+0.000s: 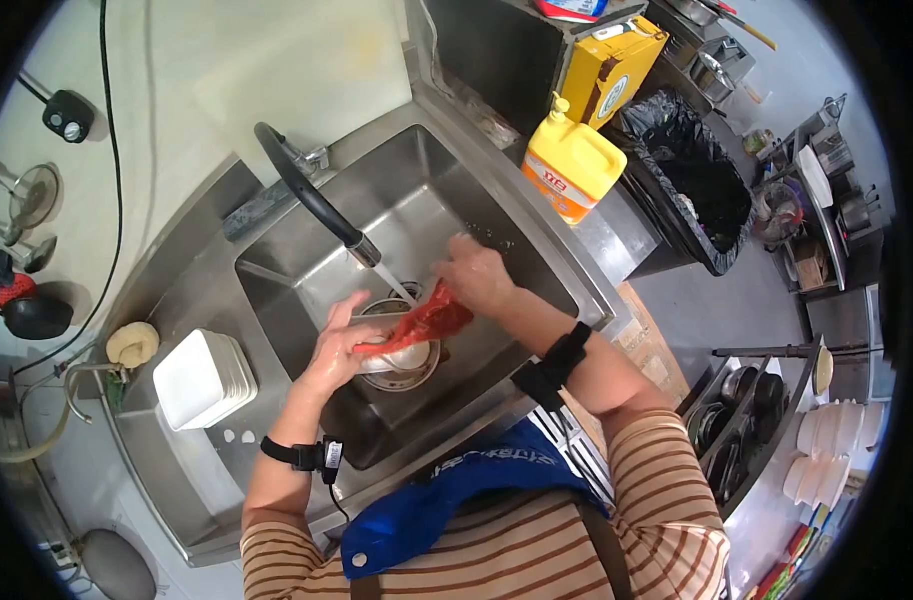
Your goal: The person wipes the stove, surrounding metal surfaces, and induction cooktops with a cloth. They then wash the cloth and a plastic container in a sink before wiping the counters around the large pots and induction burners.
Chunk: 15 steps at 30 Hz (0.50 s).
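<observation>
Over the steel sink [416, 190], my left hand [333, 348] grips the side of a white dish [381, 364], its thumb on the near edge. My right hand [476, 275] is closed on a crumpled red cloth [436, 316], which stretches across the dish toward my left fingers. Water runs from the black faucet [311, 195] close to both hands. Below them, a round patterned bowl [414, 380] sits on the sink bottom, partly covered by the dish and cloth. The cloth hides part of the dish.
Stacked white square dishes [201, 380] stand left of the sink, near a beige round sponge-like pad [133, 344]. A yellow detergent jug [574, 165] stands on the right rim. Beyond it are a yellow box [616, 75] and a black-lined trash bin [691, 190].
</observation>
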### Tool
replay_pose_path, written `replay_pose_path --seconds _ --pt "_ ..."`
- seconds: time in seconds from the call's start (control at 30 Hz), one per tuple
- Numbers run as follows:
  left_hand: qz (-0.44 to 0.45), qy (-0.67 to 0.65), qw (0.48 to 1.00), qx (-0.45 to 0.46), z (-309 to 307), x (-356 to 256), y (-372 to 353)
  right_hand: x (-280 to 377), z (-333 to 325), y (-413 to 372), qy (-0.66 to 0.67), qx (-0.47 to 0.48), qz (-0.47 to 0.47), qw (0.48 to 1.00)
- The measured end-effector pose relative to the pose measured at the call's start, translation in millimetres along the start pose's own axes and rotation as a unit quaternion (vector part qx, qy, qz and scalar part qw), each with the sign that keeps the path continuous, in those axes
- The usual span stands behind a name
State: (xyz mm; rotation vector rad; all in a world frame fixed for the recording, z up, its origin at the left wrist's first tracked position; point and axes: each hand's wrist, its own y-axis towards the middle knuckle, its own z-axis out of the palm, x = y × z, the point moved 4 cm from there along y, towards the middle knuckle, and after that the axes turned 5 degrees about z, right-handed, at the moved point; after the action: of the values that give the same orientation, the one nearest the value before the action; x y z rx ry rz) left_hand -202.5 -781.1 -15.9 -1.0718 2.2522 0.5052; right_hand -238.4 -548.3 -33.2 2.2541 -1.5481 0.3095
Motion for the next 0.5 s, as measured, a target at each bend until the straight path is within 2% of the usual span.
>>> replay_pose_path --seconds 0.07,0.13,0.17,0.2,0.27,0.3,0.37,0.47,0.5 --pt "0.025 -0.067 0.997 0.002 3.8 -23.1 22.9 17.1 17.0 5.1 0.169 0.059 0.019 0.984" --pt "-0.020 -0.167 0.986 0.005 15.5 -12.6 35.5 34.1 24.8 12.9 0.342 0.062 0.021 0.937" --pt "-0.084 -0.253 0.964 -0.002 21.2 -5.2 38.5 37.4 26.8 13.0 0.426 0.062 0.023 0.902" --pt "-0.146 -0.337 0.930 -0.007 26.6 0.0 39.6 26.6 34.2 10.3 0.449 0.005 0.076 0.890" --pt "-0.162 -0.437 0.879 -0.095 23.6 -0.9 35.3 -7.2 67.1 2.0 0.486 -0.113 0.181 0.848" --pt "-0.168 -0.501 0.838 -0.136 23.5 1.5 27.2 -21.2 94.6 -8.4 0.541 -0.084 0.289 0.786" --pt "-0.146 -0.608 0.758 -0.186 19.6 5.7 13.7 -33.2 146.4 -38.0 0.623 -0.023 0.485 0.613" --pt "-0.165 -0.678 0.674 -0.244 18.1 14.9 4.6 -7.6 180.3 -54.3 0.765 0.108 0.490 0.404" --pt "-0.169 -0.678 0.656 -0.285 19.3 16.0 3.1 -1.7 187.2 -53.4 0.780 0.173 0.477 0.366"
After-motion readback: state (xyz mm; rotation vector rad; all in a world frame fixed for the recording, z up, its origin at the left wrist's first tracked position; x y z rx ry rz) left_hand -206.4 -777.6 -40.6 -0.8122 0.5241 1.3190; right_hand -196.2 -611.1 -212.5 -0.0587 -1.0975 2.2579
